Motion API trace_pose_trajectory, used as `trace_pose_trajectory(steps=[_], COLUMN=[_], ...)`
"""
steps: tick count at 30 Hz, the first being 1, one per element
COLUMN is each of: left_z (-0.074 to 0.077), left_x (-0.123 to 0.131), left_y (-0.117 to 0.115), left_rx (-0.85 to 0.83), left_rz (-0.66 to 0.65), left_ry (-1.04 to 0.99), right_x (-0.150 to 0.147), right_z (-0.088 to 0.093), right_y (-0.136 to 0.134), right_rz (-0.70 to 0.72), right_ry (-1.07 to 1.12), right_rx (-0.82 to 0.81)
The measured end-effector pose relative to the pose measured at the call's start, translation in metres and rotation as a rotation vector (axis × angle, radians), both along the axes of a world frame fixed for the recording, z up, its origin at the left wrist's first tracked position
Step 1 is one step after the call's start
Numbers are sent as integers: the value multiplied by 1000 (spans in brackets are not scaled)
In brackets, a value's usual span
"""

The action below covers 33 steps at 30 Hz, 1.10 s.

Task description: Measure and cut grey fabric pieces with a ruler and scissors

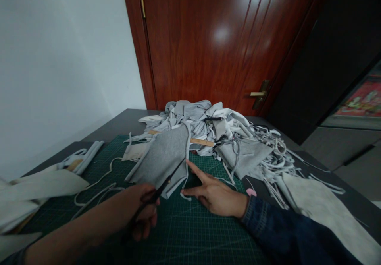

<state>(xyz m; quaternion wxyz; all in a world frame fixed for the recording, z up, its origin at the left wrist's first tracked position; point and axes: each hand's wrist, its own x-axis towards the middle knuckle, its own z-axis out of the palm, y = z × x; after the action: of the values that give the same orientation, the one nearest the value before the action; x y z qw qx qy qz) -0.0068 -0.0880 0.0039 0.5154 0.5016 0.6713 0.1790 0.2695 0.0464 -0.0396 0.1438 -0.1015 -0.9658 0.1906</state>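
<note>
My left hand (143, 211) is closed round the handles of dark scissors (166, 181), whose blades point up and right over a grey fabric piece (162, 155). That piece lies on a green cutting mat (190, 233). Beside the piece's lower right corner, my right hand (212, 195) rests on the mat in a dark blue sleeve. Its fingers are stretched out and spread, the forefinger pointing toward the tip of the scissors.
A heap of grey and white fabric scraps (205, 116) fills the back of the table, with a wooden ruler (202, 142) in it. Loose strips (276, 157) and a pale fabric piece (324, 209) lie to the right, pale cloth (38, 185) to the left. A brown door (214, 42) stands behind.
</note>
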Motion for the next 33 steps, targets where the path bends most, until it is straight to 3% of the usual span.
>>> trace_pose_trajectory(steps=[4,6,9,13,16,19,22,25,33], left_z=[9,12,9,-6,-19,-27,-28,-28,-25], left_x=[-7,-1,14,23,17,8,3,1,4], left_y=[21,34,53,68,72,72,69,66,66], left_rx=[189,290,380,454,460,445,442,440,434], left_rz=[139,156,144,154,175,193,192,194,205], left_ry=[457,583,524,412,375,347,325,316,336], right_x=[-5,-11,-20,-27,-34,-47,-53,-44,-19], right_z=[-2,-5,-8,-1,9,13,7,-1,3], right_y=[-3,-10,-25,-35,-19,11,34,42,19], right_rz=[-11,-1,68,123,26,-10,106,97,65], right_ry=[-27,-31,-17,32,124,112,11,12,15], right_rx=[64,65,39,8,-9,105,211,289,292])
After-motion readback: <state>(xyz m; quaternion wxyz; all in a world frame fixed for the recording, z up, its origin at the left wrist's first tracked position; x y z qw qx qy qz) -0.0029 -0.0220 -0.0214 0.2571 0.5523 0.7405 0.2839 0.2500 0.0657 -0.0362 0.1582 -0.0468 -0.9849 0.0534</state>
